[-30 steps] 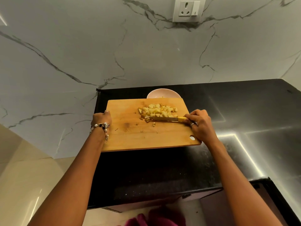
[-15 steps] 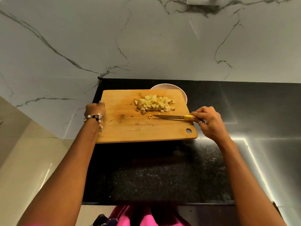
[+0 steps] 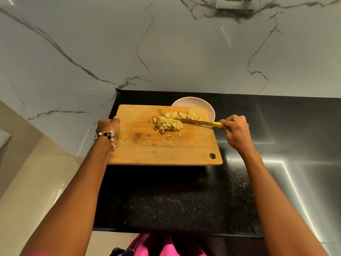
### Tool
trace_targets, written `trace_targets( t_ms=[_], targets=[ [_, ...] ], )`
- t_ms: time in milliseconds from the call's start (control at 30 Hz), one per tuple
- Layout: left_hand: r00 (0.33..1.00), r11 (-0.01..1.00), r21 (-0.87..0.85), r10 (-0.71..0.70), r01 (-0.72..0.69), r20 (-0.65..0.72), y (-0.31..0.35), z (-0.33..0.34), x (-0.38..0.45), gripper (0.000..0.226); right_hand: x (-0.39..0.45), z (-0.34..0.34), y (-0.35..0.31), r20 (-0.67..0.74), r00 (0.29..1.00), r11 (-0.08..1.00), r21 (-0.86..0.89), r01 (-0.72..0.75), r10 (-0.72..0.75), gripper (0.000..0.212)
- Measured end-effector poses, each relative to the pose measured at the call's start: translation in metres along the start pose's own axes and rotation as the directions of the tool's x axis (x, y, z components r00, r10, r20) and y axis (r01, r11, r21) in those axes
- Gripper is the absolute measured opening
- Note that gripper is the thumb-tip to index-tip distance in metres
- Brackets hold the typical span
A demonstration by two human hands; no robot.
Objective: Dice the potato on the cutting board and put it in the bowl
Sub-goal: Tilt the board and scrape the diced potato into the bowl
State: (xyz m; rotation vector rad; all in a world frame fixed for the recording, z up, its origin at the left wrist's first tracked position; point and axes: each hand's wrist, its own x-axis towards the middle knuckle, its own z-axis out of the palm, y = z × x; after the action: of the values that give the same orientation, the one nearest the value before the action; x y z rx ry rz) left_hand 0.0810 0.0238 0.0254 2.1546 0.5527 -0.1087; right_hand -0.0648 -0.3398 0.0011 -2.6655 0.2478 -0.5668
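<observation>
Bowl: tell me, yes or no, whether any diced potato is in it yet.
No: the visible part of the bowl shows only bare pink, and the diced potato sits piled on the cutting board.

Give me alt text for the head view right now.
A left hand grips a wooden cutting board over a black counter while the right hand holds a yellow-handled knife against a pile of diced potato, a white bowl behind the board's far edge.

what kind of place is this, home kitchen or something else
Most likely a home kitchen: a black stone countertop against a marble-look wall with a wall socket, and a wooden cutting board with diced potato beside a bowl.
</observation>
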Motion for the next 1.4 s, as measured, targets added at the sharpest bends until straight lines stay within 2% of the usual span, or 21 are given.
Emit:
trace_targets(
  t_ms=[400,567,1000,1200,1300,1400],
  targets=[
    [1.0,1.0,-0.027,-0.008,0.008,0.019,-0.001,0.004,0.002,0.039,0.015,0.003,-0.001,-0.096,0.989,0.992,0.062,-0.11,0.116,0.018],
    [1.0,0.999,-0.026,0.026,-0.025,0.011,-0.002,0.003,0.005,0.042,-0.005,0.001,-0.004,-0.008,1.0,0.999,0.033,-0.03,0.03,0.018],
    [0.999,0.999,-0.036,0.032,-0.031,0.013,-0.009,-0.009,0.003,0.041,0.028,0.013,-0.012,-0.04,0.98,0.98,-0.022,-0.197,0.196,0.022],
    [0.999,0.999,-0.037,0.034,-0.032,0.031,-0.002,-0.006,-0.001,0.042,0.014,0.0,-0.015,-0.133,0.981,0.989,0.067,-0.133,0.14,0.022],
    [0.999,0.999,-0.042,0.018,-0.016,0.037,0.004,-0.003,-0.004,0.041,-0.001,-0.014,-0.029,-0.057,0.997,0.991,0.127,-0.046,0.054,0.02],
    [0.999,1.0,-0.031,0.001,0.0,0.049,0.009,0.0,-0.007,0.038,-0.017,-0.025,-0.04,0.112,0.991,0.979,0.197,0.045,-0.068,0.02]
  ],
)
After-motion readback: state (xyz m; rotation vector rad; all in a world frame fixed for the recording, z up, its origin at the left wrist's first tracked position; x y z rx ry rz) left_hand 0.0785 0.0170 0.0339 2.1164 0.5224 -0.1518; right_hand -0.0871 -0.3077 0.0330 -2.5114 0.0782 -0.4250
